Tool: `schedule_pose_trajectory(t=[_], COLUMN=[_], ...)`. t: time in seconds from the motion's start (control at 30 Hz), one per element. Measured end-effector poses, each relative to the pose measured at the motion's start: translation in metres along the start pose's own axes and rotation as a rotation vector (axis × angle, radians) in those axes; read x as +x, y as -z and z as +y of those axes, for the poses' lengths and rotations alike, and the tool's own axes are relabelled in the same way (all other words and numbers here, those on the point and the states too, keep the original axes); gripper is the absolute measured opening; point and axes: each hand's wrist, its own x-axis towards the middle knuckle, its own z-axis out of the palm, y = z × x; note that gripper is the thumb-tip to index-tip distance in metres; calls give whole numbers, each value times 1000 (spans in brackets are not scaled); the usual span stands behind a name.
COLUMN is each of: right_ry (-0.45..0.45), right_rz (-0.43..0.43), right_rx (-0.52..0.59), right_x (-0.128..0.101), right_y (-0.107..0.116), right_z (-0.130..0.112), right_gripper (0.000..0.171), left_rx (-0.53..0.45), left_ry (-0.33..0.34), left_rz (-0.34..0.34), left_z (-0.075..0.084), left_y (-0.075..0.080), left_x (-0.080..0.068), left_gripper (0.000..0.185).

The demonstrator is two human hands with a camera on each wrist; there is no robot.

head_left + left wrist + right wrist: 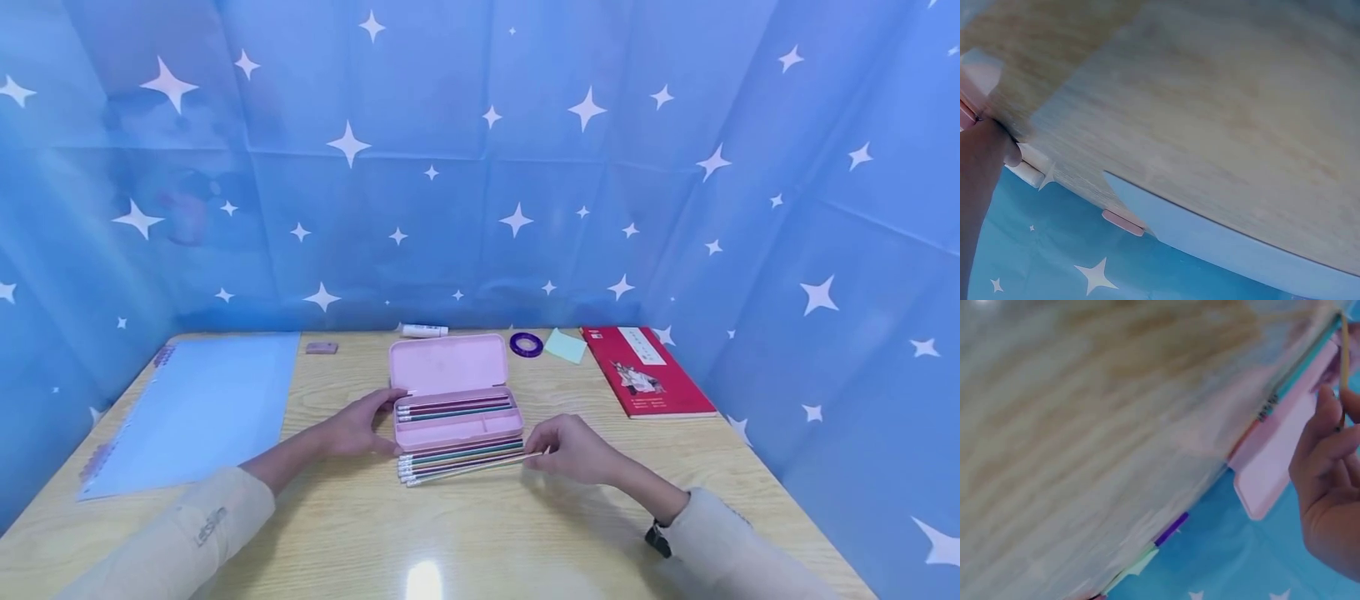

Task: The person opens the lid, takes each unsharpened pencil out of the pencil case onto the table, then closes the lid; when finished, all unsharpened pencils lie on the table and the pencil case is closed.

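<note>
An open pink pencil case (459, 429) lies mid-table, its lid (447, 364) tipped back. A few pencils (454, 407) rest in its upper tray. Several more pencils (457, 463) lie in a row on the table against its near side. My left hand (378, 423) grips the case's left end, thumb at the far edge and fingers at the near edge. My right hand (538, 454) pinches the right tip of the nearest pencil. In the right wrist view my right hand's fingers (1329, 425) sit beside the case lid (1272, 462) and a teal pencil (1300, 369).
A pale blue sheet (198, 408) covers the table's left side. Along the back edge lie a pink eraser (322, 347), a white tube (423, 331), a purple tape ring (526, 344) and a green note (566, 345). A red book (645, 371) lies at the right. Starred blue cloth surrounds the table.
</note>
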Motion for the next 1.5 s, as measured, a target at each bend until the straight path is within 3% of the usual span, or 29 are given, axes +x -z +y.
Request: schedule_pose_trajectory(t=[0.47, 0.63, 1.5], right_ry=[-37, -97, -81], right_rz=[-35, -33, 30], right_rx=[11, 46, -118], right_x=[0, 2, 11], right_y=[-2, -3, -11], right_z=[4, 5, 7], right_gripper=[8, 7, 8], left_rx=[-8, -6, -2], left_ry=[-10, -18, -10], left_rz=[1, -1, 6], left_z=[-3, -4, 0], left_y=[-3, -2, 1], left_x=[-1, -1, 2], left_gripper=[96, 95, 95])
